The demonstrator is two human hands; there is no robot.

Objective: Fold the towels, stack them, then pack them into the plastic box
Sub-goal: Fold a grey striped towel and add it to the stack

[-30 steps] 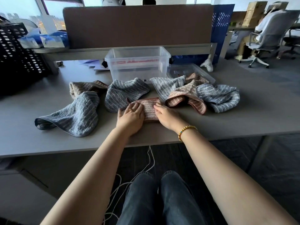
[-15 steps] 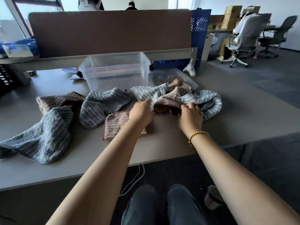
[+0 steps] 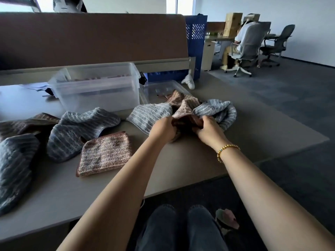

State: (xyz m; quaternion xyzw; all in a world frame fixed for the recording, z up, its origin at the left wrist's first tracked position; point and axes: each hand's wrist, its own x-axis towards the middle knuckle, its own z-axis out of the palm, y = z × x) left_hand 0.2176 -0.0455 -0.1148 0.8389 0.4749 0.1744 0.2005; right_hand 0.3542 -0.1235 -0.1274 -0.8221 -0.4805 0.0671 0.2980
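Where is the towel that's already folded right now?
In the head view, the folded pink-brown towel lies flat on the table, left of the person's left hand, just in front of a crumpled grey towel.

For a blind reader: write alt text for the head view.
Both hands, left hand and right hand, grip a crumpled pink striped towel in a pile on the grey table. A folded pink towel lies left; a clear plastic box stands behind.
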